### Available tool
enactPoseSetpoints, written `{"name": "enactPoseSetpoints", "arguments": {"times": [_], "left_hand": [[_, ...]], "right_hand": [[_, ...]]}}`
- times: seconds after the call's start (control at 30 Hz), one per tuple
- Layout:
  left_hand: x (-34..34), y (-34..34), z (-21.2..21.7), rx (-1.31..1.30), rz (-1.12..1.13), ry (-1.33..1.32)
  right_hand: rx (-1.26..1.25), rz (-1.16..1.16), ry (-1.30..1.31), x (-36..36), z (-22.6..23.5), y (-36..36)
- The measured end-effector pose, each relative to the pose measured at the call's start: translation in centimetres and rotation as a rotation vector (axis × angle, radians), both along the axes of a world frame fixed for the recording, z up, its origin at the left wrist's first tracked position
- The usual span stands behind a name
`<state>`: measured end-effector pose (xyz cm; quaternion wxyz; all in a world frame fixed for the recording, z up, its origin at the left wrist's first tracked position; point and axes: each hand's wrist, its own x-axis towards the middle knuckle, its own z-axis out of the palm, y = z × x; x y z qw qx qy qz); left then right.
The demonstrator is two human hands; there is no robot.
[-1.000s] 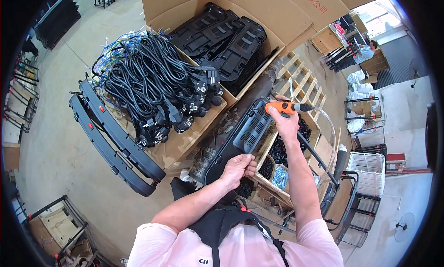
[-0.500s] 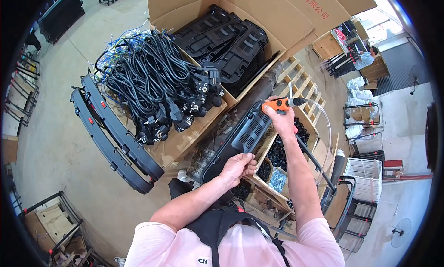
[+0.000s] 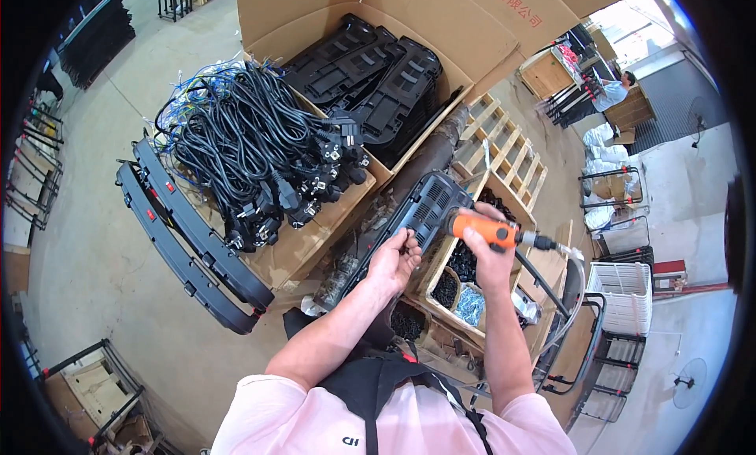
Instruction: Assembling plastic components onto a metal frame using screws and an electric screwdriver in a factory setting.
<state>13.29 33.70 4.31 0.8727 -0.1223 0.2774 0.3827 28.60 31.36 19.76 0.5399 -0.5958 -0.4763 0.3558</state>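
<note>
In front of me lies a long black plastic housing (image 3: 429, 207) with vent slots, set at a slant. My left hand (image 3: 396, 262) is at its near part, thumb and fingers pinched together against or just above it; whatever they hold is too small to make out. My right hand (image 3: 493, 267) grips an orange air screwdriver (image 3: 487, 230), with a clear hose (image 3: 581, 278) running from its back end. The tool lies roughly level to the right of the housing, its front end pointing left and blurred by motion.
Bundled black power cords (image 3: 252, 148) with plugs are heaped on cardboard at left, beside two long dark housings (image 3: 185, 246). Behind stands a carton (image 3: 425, 14) of black plastic panels (image 3: 402, 85). A wooden parts bin (image 3: 449, 313) holds small black pieces and screws (image 3: 470, 304). A person (image 3: 610, 96) stands far right.
The screwdriver has come back from the housing's far end toward the right and nearer me, turning its front end left. My left hand has moved up onto the housing. The view has shifted slightly.
</note>
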Motion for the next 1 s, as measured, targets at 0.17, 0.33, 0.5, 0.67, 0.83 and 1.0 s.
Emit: {"name": "enactPoseSetpoints", "arguments": {"times": [0.17, 0.33, 0.5, 0.67, 0.83, 1.0], "left_hand": [[1.0, 0.8, 0.1, 0.015, 0.019, -0.056], [1.6, 1.0, -0.2, 0.022, 0.017, -0.073], [2.0, 0.8, 0.0, 0.025, 0.013, -0.054], [1.8, 0.8, -0.3, 0.009, 0.010, -0.105], [1.7, 0.7, 0.3, -0.040, 0.027, -0.169], [2.5, -0.2, 1.0, -0.006, 0.024, -0.027]], "right_hand": [[-0.018, -0.046, 0.039, -1.3, -0.2, -2.5], [-0.007, -0.072, 0.062, -1.1, -0.8, -2.9], [-0.017, -0.093, 0.052, -0.6, -1.2, -3.2], [-0.037, -0.094, 0.061, -0.9, -1.2, -3.0], [-0.032, -0.097, 0.091, -1.1, -1.2, -2.8], [0.028, -0.101, 0.067, -1.0, -2.6, -0.9]]}}
